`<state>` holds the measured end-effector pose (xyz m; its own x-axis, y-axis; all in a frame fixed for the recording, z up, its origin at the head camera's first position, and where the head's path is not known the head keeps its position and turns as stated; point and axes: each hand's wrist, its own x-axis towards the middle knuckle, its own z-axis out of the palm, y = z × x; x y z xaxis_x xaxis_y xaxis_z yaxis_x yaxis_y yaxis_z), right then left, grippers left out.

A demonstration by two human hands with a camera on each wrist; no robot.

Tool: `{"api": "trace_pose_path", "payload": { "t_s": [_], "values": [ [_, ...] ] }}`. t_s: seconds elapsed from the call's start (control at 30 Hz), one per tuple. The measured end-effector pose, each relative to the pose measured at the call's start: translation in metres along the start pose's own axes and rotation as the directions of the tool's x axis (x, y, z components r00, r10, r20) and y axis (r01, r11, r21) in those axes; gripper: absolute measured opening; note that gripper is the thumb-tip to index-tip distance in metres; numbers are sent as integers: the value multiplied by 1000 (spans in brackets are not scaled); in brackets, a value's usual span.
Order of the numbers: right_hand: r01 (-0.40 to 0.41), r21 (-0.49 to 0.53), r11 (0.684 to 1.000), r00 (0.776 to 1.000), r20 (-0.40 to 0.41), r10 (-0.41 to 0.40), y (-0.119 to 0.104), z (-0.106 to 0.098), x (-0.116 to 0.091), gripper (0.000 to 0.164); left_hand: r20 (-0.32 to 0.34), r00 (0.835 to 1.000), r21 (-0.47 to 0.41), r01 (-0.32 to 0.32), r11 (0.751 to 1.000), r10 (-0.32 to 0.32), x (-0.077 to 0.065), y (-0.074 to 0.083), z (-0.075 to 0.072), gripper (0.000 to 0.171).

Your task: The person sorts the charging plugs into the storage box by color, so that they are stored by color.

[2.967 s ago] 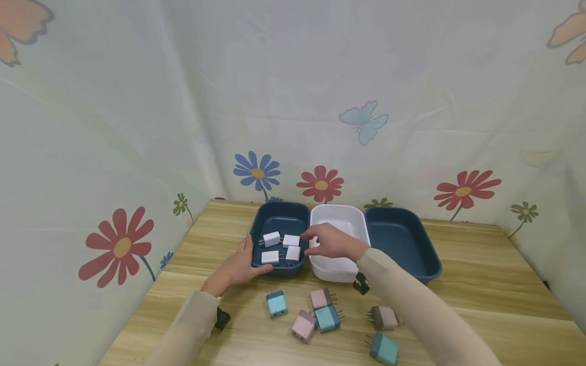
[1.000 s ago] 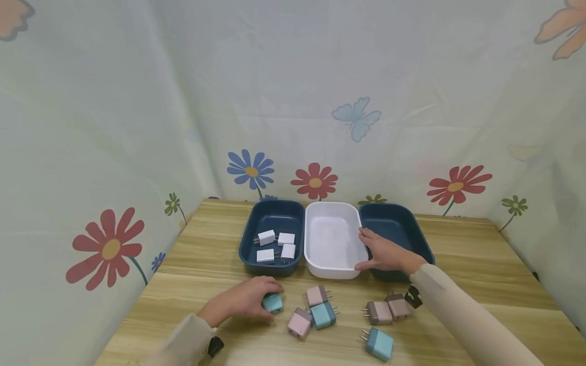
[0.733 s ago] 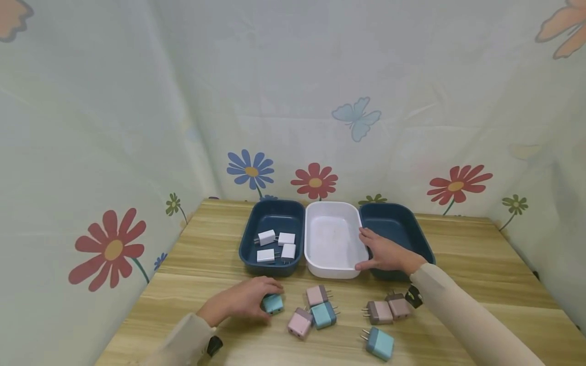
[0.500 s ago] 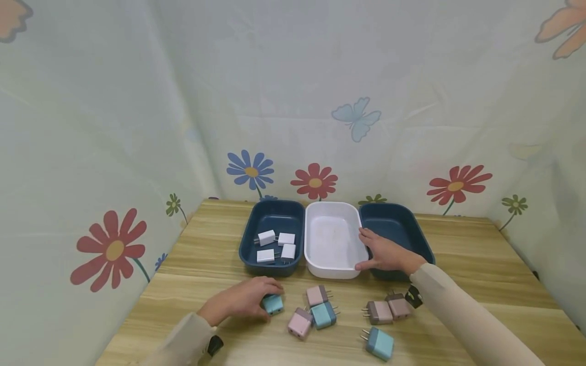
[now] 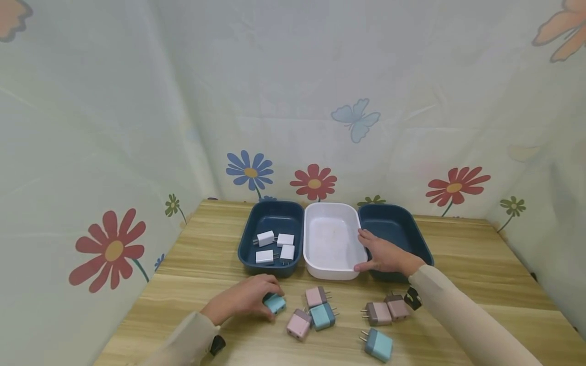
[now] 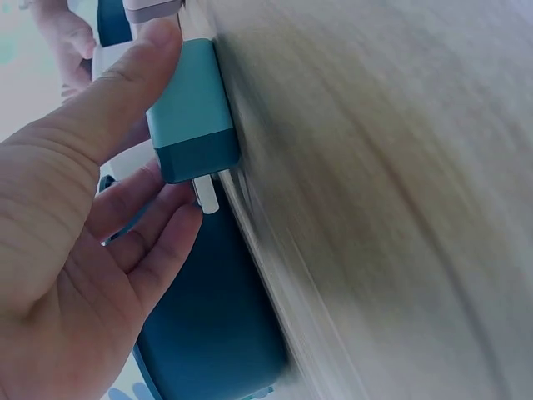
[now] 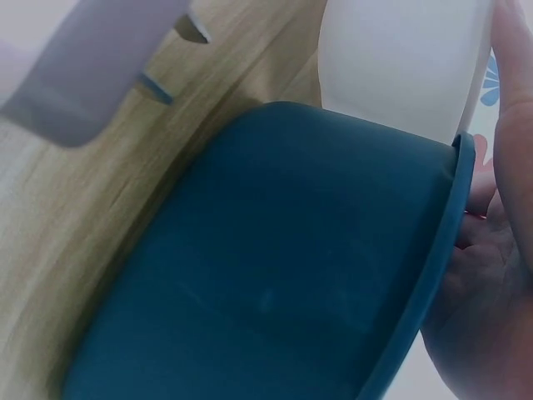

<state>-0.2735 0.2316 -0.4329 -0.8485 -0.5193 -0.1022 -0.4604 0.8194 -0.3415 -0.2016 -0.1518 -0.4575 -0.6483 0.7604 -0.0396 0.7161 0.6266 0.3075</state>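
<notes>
My left hand (image 5: 244, 297) pinches a teal USB charger plug (image 5: 275, 303) on the table, in front of the left bin. In the left wrist view the thumb lies along the plug (image 6: 193, 108), whose dark blue end and metal prong face the curled fingers (image 6: 158, 242). My right hand (image 5: 386, 254) rests at the right rim of the white bin (image 5: 335, 273), its thumb at the front corner and fingers spread toward the seam with the right dark blue bin (image 5: 414, 239). Several white charger plugs (image 5: 264, 257) lie in the left dark blue bin (image 5: 247, 259).
Right of my left hand, two pink plugs (image 5: 299, 324) lie beside another teal plug (image 5: 323, 316). Two more pink plugs (image 5: 378, 313) sit near my right forearm, with a teal plug (image 5: 379, 345) in front. A floral curtain (image 5: 293, 101) stands behind the wooden table (image 5: 480, 284).
Over three seconds my left hand has left the left bin and taken hold of the teal plug. My right hand has moved right from the left bin to the white bin's right rim.
</notes>
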Motion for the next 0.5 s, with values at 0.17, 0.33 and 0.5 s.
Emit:
{"api": "trace_pose_path", "payload": {
  "t_s": [0.17, 0.33, 0.5],
  "values": [
    [2, 11, 1000, 1000, -4, -2, -1, 0, -1, 110, 3, 999, 40, -32, 999, 32, 0, -1, -2, 49],
    [-7, 10, 1000, 1000, -6, 7, -1, 0, 0, 109, 17, 999, 45, -40, 998, 40, 1, -1, -3, 49],
    [-3, 11, 1000, 1000, -3, 3, 0, 0, 0, 109, 40, 998, 53, -48, 997, 46, 2, -2, -3, 46]
  ]
}}
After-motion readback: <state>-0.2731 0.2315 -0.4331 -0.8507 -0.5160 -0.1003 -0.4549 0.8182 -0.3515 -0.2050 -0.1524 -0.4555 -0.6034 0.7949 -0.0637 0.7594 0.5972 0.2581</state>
